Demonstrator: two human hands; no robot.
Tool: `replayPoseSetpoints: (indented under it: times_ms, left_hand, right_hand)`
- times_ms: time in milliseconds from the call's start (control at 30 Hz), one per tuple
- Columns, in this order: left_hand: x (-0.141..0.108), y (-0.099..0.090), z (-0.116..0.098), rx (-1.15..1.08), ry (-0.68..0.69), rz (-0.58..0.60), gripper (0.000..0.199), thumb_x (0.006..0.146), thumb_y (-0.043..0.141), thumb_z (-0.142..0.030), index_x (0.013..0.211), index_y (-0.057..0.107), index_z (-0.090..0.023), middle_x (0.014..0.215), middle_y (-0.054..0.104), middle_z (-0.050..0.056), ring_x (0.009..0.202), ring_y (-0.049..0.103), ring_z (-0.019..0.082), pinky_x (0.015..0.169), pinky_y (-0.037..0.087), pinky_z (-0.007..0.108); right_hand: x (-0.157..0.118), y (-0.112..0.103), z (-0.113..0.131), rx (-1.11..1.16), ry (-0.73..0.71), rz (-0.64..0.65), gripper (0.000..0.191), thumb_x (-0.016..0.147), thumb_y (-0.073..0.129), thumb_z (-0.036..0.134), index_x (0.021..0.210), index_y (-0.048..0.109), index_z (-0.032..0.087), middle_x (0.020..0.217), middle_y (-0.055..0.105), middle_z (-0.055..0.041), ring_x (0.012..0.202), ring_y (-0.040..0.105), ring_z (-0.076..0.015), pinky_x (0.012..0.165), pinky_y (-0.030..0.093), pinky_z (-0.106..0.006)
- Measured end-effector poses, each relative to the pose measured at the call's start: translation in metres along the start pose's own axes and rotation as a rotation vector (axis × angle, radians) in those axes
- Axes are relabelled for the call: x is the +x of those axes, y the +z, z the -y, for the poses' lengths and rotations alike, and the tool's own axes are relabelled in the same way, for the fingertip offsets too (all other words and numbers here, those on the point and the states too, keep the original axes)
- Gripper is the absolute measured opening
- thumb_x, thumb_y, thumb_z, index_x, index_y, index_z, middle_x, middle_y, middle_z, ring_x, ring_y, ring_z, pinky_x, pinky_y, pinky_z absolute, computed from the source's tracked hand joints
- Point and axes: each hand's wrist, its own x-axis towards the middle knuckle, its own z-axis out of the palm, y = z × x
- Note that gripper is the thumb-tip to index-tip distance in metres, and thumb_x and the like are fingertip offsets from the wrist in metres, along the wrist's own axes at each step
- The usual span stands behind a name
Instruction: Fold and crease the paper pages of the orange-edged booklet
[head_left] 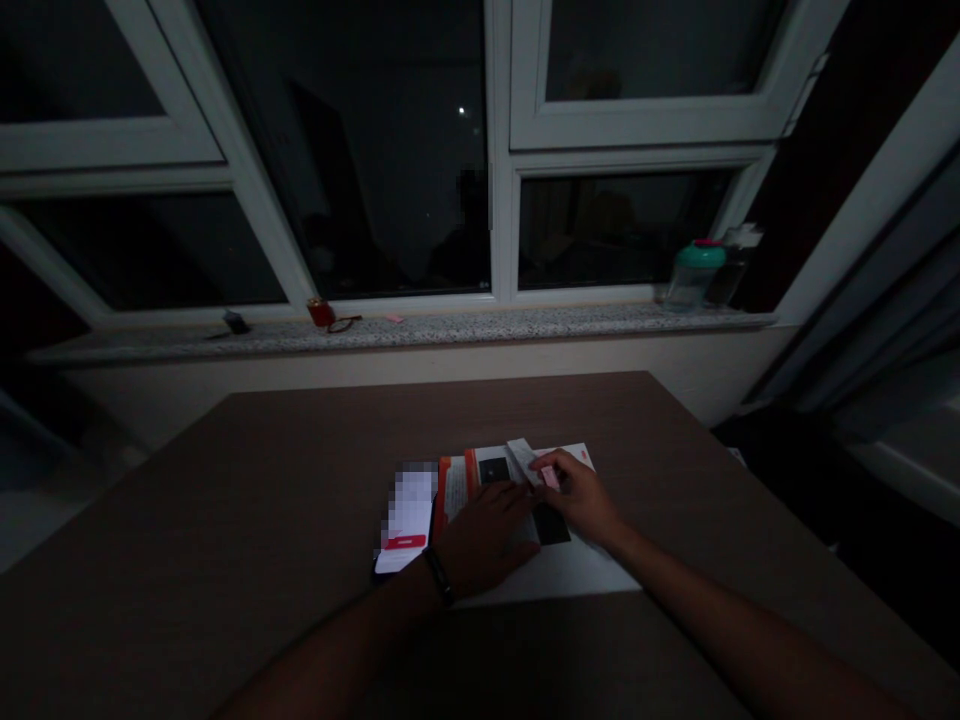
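A white sheet or booklet (525, 580) with orange edging and dark printed panels lies on the table. My left hand (487, 535), a dark band at its wrist, rests palm down across it with fingers stretched out. At its upper part, my right hand (574, 495) is closed in a pinch around a small pink object (550, 477), whose kind is too small and dim to tell. A narrow white paper strip (519, 452) stands up slightly beside the right fingertips, touching them. To the left of the booklet lies a phone (409, 520) with its screen lit.
The brown wooden table (262, 500) reaches toward a speckled stone sill (450, 325). On the sill are a small red jar (320, 313), a small dark bottle (235, 321) and a clear bottle with a teal lid (696, 275). Dark windows rise behind; a curtain (885, 290) hangs right.
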Motion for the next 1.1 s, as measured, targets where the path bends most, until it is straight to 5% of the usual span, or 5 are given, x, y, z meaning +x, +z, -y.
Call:
replayPoseSetpoints:
  times_ms: [200, 500, 800, 1100]
  left_hand:
    - [0.001, -0.002, -0.003, -0.072, -0.034, -0.016, 0.052, 0.091, 0.062, -0.036, 0.136, 0.043, -0.02, 0.136, 0.052, 0.011, 0.126, 0.046, 0.027, 0.108, 0.036, 0.045]
    - [0.004, -0.004, -0.004, -0.056, -0.055, -0.03, 0.074, 0.093, 0.061, -0.03, 0.152, 0.017, -0.025, 0.134, 0.049, 0.011, 0.119, 0.048, 0.027, 0.101, 0.042, 0.045]
    - [0.004, -0.001, -0.003, -0.041, -0.154, -0.033, 0.051, 0.096, 0.054, -0.029, 0.143, 0.036, -0.025, 0.128, 0.046, 0.009, 0.114, 0.049, 0.025, 0.096, 0.046, 0.041]
    - [0.001, 0.004, 0.002, 0.128, -0.189, -0.072, 0.044, 0.095, 0.057, -0.037, 0.137, 0.047, -0.025, 0.131, 0.048, 0.009, 0.122, 0.043, 0.03, 0.103, 0.038, 0.049]
  right_hand:
    - [0.002, 0.004, -0.006, -0.05, 0.046, -0.09, 0.023, 0.077, 0.062, 0.025, 0.1, 0.065, 0.021, 0.105, 0.066, -0.0054, 0.095, 0.06, -0.022, 0.082, 0.044, -0.033]
    - [0.001, 0.003, 0.001, 0.028, 0.071, -0.063, 0.022, 0.081, 0.06, 0.026, 0.101, 0.068, 0.021, 0.103, 0.07, -0.005, 0.091, 0.063, -0.0212, 0.081, 0.046, -0.033]
    - [-0.001, 0.002, 0.006, 0.141, 0.033, -0.043, 0.028, 0.081, 0.058, 0.025, 0.107, 0.067, 0.021, 0.111, 0.069, -0.0068, 0.093, 0.063, -0.0214, 0.086, 0.049, -0.035]
    - [0.0, -0.011, 0.005, -0.02, -0.147, 0.051, 0.029, 0.085, 0.053, 0.017, 0.111, 0.065, 0.023, 0.114, 0.065, -0.007, 0.11, 0.059, -0.0219, 0.096, 0.045, -0.036]
